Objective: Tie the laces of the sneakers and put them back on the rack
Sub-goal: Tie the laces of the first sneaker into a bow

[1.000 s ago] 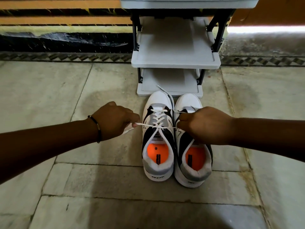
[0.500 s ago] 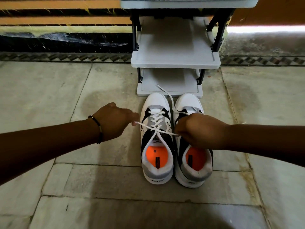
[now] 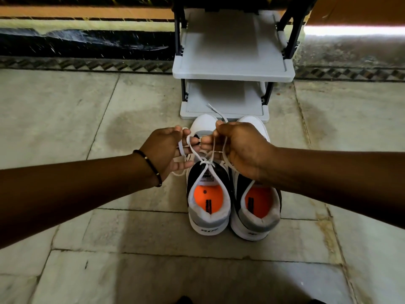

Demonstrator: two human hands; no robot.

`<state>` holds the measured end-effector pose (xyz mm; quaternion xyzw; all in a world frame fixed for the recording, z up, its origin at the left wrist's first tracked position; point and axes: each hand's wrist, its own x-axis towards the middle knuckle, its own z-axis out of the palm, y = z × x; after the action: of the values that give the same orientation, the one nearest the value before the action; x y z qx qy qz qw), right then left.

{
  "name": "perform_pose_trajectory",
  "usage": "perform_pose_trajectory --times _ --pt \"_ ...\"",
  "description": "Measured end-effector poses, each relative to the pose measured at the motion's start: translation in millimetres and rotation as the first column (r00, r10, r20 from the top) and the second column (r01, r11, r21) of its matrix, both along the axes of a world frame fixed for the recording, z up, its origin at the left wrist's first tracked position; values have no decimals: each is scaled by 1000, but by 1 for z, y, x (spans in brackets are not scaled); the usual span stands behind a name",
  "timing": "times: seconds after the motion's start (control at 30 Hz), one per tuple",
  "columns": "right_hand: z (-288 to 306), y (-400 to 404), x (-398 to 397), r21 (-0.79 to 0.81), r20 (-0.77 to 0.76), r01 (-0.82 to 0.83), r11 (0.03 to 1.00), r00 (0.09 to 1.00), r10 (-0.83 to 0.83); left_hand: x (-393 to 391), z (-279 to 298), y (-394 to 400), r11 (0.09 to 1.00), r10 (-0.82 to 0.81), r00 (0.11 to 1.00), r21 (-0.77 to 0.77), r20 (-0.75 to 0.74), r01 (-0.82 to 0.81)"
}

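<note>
Two white, black and grey sneakers with orange insoles stand side by side on the floor, toes toward the rack. Both hands work over the left sneaker (image 3: pixel 209 202). My left hand (image 3: pixel 164 150) holds a loop of its white lace (image 3: pixel 206 161). My right hand (image 3: pixel 238 148) pinches the other lace loop, and a loose lace end sticks up past its fingers. A first knot sits at the top of the tongue. The right sneaker (image 3: pixel 256 209) is partly hidden under my right wrist. The grey shoe rack (image 3: pixel 232 73) stands just beyond the toes.
The rack has two bare grey shelves in view on black legs, the lower one touching the sneaker toes. A dark patterned wall base runs behind it. Tiled stone floor lies on both sides of the sneakers.
Both hands moved inward and forward, from pulling the lace ends apart sideways to holding loops close together above the tongue. The camera view shifted slightly downward.
</note>
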<state>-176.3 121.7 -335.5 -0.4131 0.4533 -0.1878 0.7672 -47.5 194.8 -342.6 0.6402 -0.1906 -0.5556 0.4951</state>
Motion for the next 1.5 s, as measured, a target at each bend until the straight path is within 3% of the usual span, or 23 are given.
perform_pose_trajectory --times 0.23,0.37,0.53,0.8,0.93,1.2,1.33,1.5 --pt "-2 5 4 -34 5 -28 999 1000 28 -1 -4 8 977 -181 966 -79 187 198" --pt "-5 2 2 -79 -29 -117 990 993 115 -1 -6 9 960 -208 947 -135 246 246" --pt "-9 0 -1 -103 -49 -98 990 994 93 -1 -15 6 948 -201 913 -164 354 272" --pt "-13 -6 -5 -118 -67 -98 988 994 91 4 -16 1 946 -260 920 -113 292 303" --pt "-13 -10 -5 -222 -104 -184 957 981 165 7 -15 1 949 -264 936 -114 232 295" --pt "-18 -9 -7 -367 -160 -279 887 959 236 6 -16 -4 946 -280 926 -92 251 311" --pt "-18 -11 -9 -456 -238 -375 807 925 295 5 -18 -5 944 -296 908 -56 298 326" --pt "-10 -18 -8 -591 -401 -574 567 819 411 4 -15 -5 938 -315 904 -51 288 343"
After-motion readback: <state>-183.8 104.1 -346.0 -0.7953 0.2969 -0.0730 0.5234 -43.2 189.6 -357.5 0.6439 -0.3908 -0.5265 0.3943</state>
